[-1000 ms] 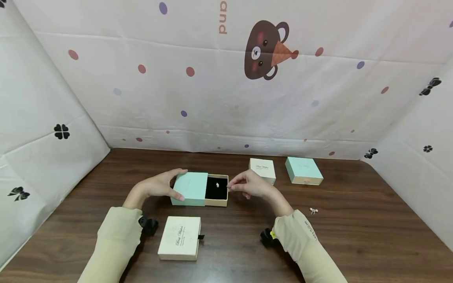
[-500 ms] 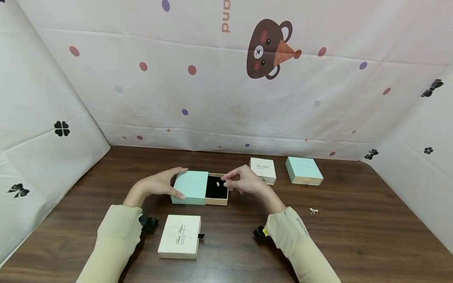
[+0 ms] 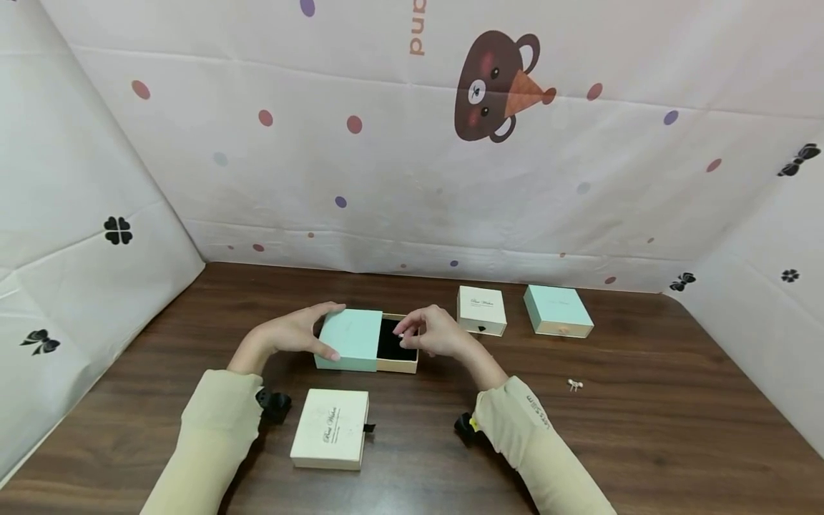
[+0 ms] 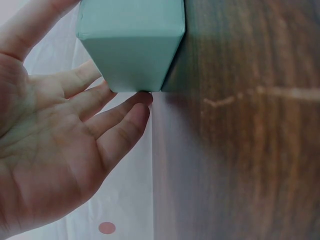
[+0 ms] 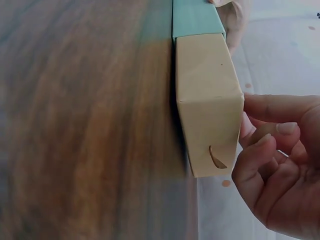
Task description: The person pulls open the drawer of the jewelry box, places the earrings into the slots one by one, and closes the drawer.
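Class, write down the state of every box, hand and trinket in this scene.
Left mint box: drawer partly out
Right mint box: shut
Small white box: shut
Large white box: shut, black tab out
Earrings: loose on the table
Left hand: gripping the left mint box
Right hand: fingers bent over the drawer at a white stud; hold unclear

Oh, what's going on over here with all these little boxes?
A person's left hand holds a mint box with its black-lined drawer partly out. The right hand has its fingertips over the drawer by a tiny white piece; whether they pinch it is hard to tell. More small white pieces lie off to the right, and three other boxes sit closed.
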Motion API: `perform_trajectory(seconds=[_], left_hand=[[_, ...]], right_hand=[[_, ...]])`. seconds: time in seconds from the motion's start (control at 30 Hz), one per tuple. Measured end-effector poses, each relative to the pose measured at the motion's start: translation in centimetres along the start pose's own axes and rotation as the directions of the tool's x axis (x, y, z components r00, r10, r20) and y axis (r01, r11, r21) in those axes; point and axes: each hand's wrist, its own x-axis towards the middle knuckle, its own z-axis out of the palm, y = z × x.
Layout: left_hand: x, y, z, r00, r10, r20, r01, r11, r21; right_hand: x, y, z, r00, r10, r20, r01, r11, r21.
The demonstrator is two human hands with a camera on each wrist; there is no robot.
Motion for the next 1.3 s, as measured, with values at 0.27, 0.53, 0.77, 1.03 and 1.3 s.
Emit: perform_trajectory(seconds=[0.27,0.53,0.77,1.03,1.3], left_hand=[[-0.09,0.05,-0.01,1.000,-0.001,0.003,0.001,1.000,0.004],[0.00,0.10,0.00,1.000,-0.004,0.005,0.004,1.000,0.001],[0.03,0.18,0.01,1.000,-0.004,0.007,0.004,1.000,0.002],[0.09,0.11,0.01,1.000,-0.007,0.009,0.007,1.000,-0.003],[0.03,0.19,-0.01,1.000,0.003,0.011,-0.003,1.000,-0.010]], right_hand=[[0.23,0.06,0.50,1.000,0.002,-0.015,-0.003,0.999,-0.044],[0.27,0.22,0.50,1.000,-0.016,-0.007,0.015,0.996,-0.089],[0.24,0.34,0.72,1.000,-0.027,0.005,0.027,0.989,-0.148],[0.21,0.42,0.81,1.000,-0.030,0.008,0.031,0.990,-0.137],[0.21,0.55,0.76,0.998,-0.058,-0.007,0.056,0.981,-0.188]])
